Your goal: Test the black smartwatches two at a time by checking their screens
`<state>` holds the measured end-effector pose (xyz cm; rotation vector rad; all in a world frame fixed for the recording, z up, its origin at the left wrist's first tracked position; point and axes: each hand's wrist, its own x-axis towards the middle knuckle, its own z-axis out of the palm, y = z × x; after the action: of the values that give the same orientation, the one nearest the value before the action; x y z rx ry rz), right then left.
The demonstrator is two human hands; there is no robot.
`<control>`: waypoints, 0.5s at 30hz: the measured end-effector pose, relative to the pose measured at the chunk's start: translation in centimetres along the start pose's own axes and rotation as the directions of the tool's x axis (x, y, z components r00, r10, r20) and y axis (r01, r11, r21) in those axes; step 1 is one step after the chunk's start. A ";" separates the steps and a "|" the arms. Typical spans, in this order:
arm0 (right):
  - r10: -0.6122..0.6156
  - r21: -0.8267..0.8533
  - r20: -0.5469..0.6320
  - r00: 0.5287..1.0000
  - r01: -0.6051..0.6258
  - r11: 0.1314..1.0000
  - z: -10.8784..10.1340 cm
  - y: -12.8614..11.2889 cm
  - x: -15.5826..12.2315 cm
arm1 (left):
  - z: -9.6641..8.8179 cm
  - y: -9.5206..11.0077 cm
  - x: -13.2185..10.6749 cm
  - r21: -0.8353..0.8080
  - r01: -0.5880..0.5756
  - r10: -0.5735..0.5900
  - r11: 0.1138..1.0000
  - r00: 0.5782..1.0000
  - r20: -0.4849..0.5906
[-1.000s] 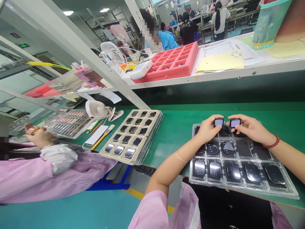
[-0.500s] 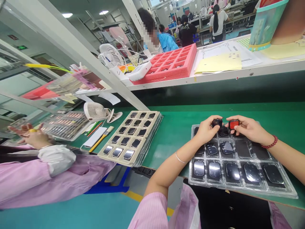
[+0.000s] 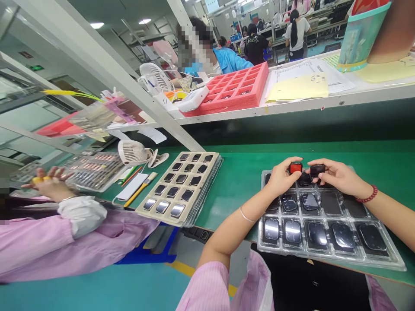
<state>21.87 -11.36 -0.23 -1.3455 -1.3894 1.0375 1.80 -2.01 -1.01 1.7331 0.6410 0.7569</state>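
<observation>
My left hand [image 3: 282, 177] pinches a small square watch body [image 3: 295, 167] whose face glints red. My right hand [image 3: 339, 176] pinches a second, dark watch body [image 3: 317, 169]. Both are held side by side just above the far row of a clear plastic tray [image 3: 394, 261] on the green bench. The tray's pockets hold several dark glossy watch bodies; some pockets on the right look bare.
A stack of beige trays [image 3: 152, 211] with dark watch bodies lies to the left. Beyond it are a small white fan [image 3: 132, 152], a brush [image 3: 140, 189] and pens. A co-worker's pink sleeve [image 3: 78, 242] and hand [image 3: 48, 183] are at far left. A red foam tray [image 3: 238, 88] sits on the upper shelf.
Both hands have tilted their watch bodies: the red glint has passed from the right piece to the left one. The co-worker's hand has opened its fingers. The view shifted slightly.
</observation>
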 end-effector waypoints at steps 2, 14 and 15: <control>0.012 -0.008 0.010 1.000 -0.012 1.000 0.0 -0.1 0.0 | 0.0 -0.1 0.0 0.005 0.000 0.000 1.000 1.000 0.000; -0.007 -0.020 0.038 0.999 0.008 1.000 0.0 -0.1 0.0 | 0.0 -0.1 0.1 0.009 -0.021 0.021 1.000 1.000 0.005; -0.006 -0.019 0.042 0.999 0.007 1.000 -0.1 -0.1 0.0 | 0.0 -0.2 0.1 -0.006 -0.021 0.021 1.000 1.000 0.010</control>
<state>21.94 -11.33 -0.16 -1.3392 -1.4367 1.0562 1.82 -1.89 -1.17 1.7393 0.6137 0.7631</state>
